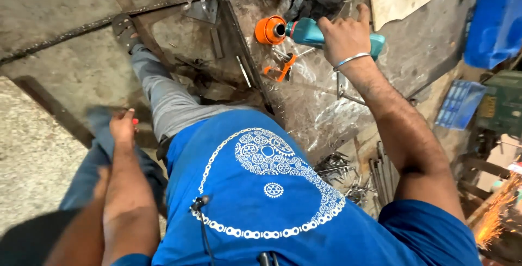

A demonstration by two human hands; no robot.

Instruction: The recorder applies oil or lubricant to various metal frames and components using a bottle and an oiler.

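My right hand (345, 35) reaches forward over the metal workbench (304, 108) and grips the teal body of a power tool (307, 31). The tool lies on its side, with an orange round head (269, 29) pointing left. A metal bangle sits on that wrist. My left hand (123, 127) hangs low at my left side, against something in blue denim (81, 176). Its fingers curl away from the camera, and a small red spot shows at the fingertips. Whether it holds anything is hidden. My blue printed shirt (261, 190) fills the lower middle.
A small orange clamp-like tool (283, 69) lies just below the power tool. Metal scraps (334, 164) and rods (380, 171) lie at the bench's near end. A blue tray (459, 103) and a green machine (503, 100) stand right. Sparks (495, 217) fly at the lower right. My sandalled foot (125, 29) rests on the concrete floor.
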